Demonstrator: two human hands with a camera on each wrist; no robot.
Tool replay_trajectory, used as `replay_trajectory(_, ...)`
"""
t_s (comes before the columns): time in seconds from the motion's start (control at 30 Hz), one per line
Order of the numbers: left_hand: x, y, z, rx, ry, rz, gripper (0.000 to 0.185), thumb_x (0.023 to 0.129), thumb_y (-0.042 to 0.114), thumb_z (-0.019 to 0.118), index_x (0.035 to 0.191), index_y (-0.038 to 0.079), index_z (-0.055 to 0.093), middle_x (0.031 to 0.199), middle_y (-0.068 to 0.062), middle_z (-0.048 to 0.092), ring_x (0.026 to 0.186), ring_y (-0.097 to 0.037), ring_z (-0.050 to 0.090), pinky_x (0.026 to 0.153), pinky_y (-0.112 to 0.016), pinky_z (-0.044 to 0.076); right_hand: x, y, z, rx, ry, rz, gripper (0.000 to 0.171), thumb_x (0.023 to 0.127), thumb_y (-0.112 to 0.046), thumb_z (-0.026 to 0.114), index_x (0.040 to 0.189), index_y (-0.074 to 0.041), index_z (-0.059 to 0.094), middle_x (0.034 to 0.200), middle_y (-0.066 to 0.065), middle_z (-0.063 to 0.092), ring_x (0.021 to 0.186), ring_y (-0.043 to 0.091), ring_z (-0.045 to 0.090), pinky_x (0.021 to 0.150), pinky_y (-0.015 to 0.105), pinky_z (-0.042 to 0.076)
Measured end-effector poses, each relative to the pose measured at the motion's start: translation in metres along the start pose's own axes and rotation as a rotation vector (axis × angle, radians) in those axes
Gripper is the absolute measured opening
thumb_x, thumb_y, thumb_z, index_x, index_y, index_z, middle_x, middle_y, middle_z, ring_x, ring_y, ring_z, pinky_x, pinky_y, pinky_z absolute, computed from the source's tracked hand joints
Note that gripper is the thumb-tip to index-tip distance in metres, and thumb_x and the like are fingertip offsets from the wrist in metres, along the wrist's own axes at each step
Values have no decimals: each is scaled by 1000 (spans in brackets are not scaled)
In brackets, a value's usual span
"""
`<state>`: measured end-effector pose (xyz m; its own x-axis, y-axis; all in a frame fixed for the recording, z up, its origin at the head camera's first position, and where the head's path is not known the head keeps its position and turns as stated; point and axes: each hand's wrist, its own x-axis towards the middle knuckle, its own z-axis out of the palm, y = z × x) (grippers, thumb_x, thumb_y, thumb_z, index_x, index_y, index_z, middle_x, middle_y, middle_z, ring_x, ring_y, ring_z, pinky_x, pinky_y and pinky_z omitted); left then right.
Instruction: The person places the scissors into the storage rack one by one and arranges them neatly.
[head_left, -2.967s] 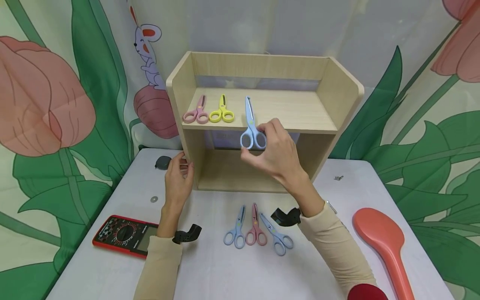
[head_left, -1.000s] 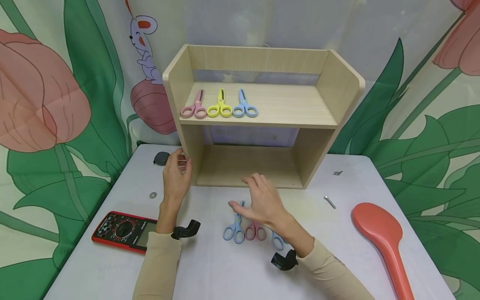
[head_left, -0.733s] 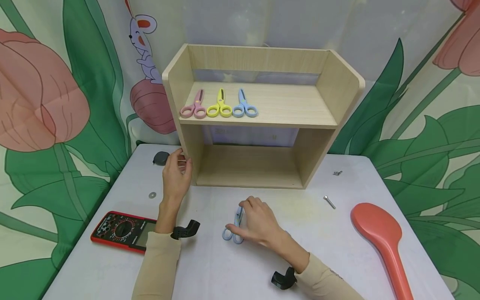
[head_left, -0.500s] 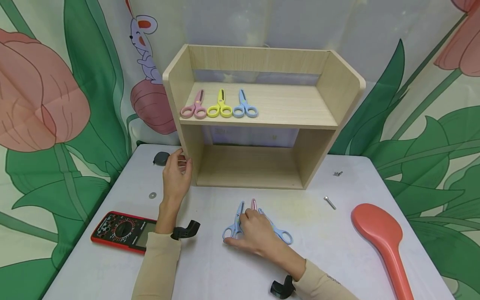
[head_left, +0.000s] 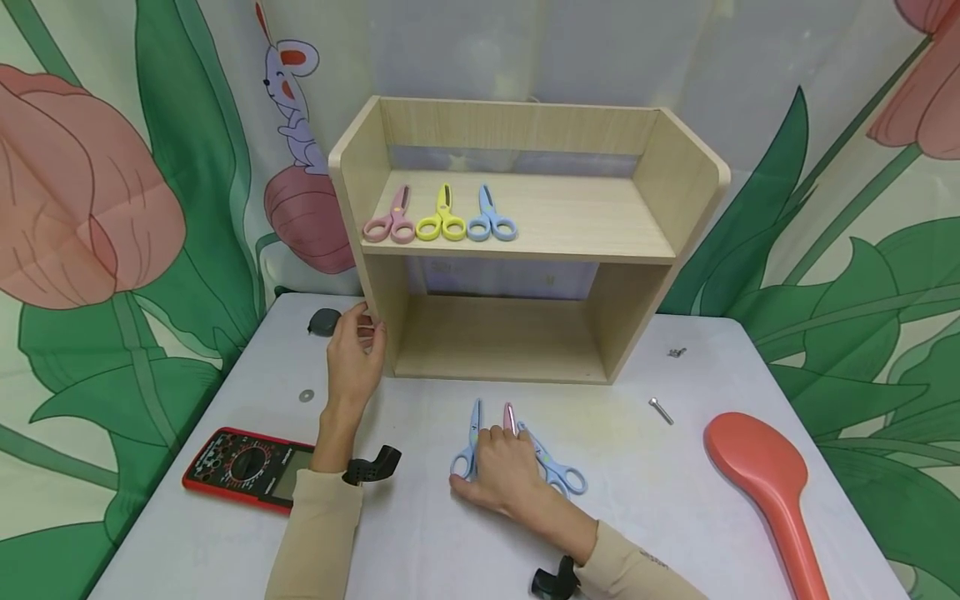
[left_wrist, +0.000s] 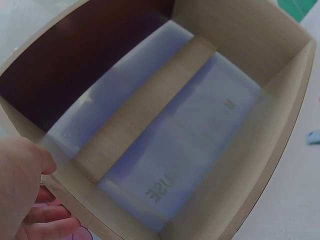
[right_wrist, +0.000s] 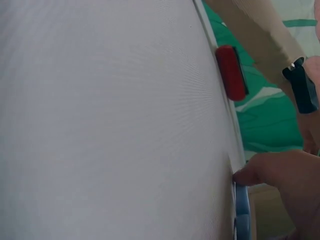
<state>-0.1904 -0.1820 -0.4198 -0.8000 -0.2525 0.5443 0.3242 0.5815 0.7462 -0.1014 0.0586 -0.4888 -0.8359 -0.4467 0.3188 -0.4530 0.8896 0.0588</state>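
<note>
My right hand [head_left: 504, 475] lies on the pink scissors [head_left: 509, 416] between two blue pairs on the table [head_left: 420, 542], fingers curled over them; my left hand [head_left: 352, 358] grips the shelf [head_left: 525, 242], near a multimeter [head_left: 243, 465].

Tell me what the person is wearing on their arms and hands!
Both arms have long cream-coloured sleeves, the left sleeve and the right sleeve. Each wrist carries a small black gadget on a strap: one on the left wrist, one on the right wrist. The left hand and right hand are bare, with no gloves or rings showing.
</note>
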Motion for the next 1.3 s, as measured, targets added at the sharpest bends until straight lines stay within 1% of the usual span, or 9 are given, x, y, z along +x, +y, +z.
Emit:
replay_trajectory(0.2, 0, 0, 0, 5, -3, -2, 41, 99, 13, 60, 136, -2, 52, 115, -23, 60, 102, -34, 66, 86, -48, 62, 1, 0, 0, 107, -8, 16, 52, 68, -57, 71, 76, -7, 59, 68, 0, 46, 54, 14, 40, 45, 28, 36)
replay_trajectory(0.27, 0, 0, 0, 6, -5, -4, 41, 99, 13, 60, 136, -2, 51, 115, -23, 60, 102, -34, 66, 86, -48, 62, 1, 1, -2, 162, -27, 22, 48, 69, -54, 71, 76, -8, 58, 71, 0, 44, 53, 12, 37, 43, 25, 32)
replay_trajectory(0.43, 0, 1, 0, 6, -8, -10, 41, 99, 14, 60, 137, -2, 51, 116, -23, 60, 103, -34, 66, 87, -47, 62, 4, 5, -10, 282, -22, 9, 46, 69, -47, 71, 86, -6, 62, 82, 0, 48, 57, 9, 39, 47, 22, 39)
replay_trajectory(0.57, 0, 1, 0, 8, -7, -16, 41, 99, 14, 60, 137, -1, 51, 116, -23, 60, 103, -34, 66, 87, -47, 62, 10, 10, -28, 376, 65, -21, 50, 68, -44, 74, 100, -6, 66, 92, -1, 52, 61, 7, 45, 52, 20, 45)
replay_trajectory(0.77, -1, 1, 0, 9, -6, -12, 41, 99, 13, 60, 137, -1, 51, 115, -23, 60, 102, -34, 66, 86, -47, 62, 28, 23, -70, 512, 290, -128, 53, 67, -35, 80, 107, -3, 65, 99, 4, 56, 69, 8, 57, 56, 17, 53)
replay_trajectory(0.9, -1, 1, 0, 11, -6, -11, 41, 99, 13, 60, 137, -1, 51, 115, -23, 60, 102, -34, 66, 86, -48, 62, 45, 34, -105, 511, 421, -185, 55, 68, -34, 80, 109, -1, 65, 99, 6, 55, 73, 12, 57, 58, 20, 54)
replay_trajectory(1.07, -1, 1, -1, 10, -1, -8, 42, 99, 13, 60, 137, -2, 51, 115, -23, 60, 102, -34, 66, 86, -48, 62, 72, 54, -147, 434, 546, -209, 54, 68, -35, 80, 105, 1, 66, 95, 9, 57, 72, 18, 54, 60, 29, 51)
replay_trajectory(1.2, -1, 1, -1, 10, -3, -7, 42, 99, 13, 60, 137, -2, 50, 115, -24, 60, 102, -34, 66, 86, -48, 62, 94, 73, -172, 365, 586, -164, 51, 72, -36, 77, 103, 3, 66, 93, 12, 56, 71, 22, 52, 58, 31, 48)
replay_trajectory(1.3, -1, 0, 0, 13, -3, -9, 42, 99, 14, 60, 137, -2, 51, 114, -24, 60, 102, -34, 66, 86, -48, 62, 111, 89, -184, 365, 584, -94, 52, 74, -37, 74, 104, 5, 67, 94, 14, 55, 70, 23, 51, 58, 32, 47)
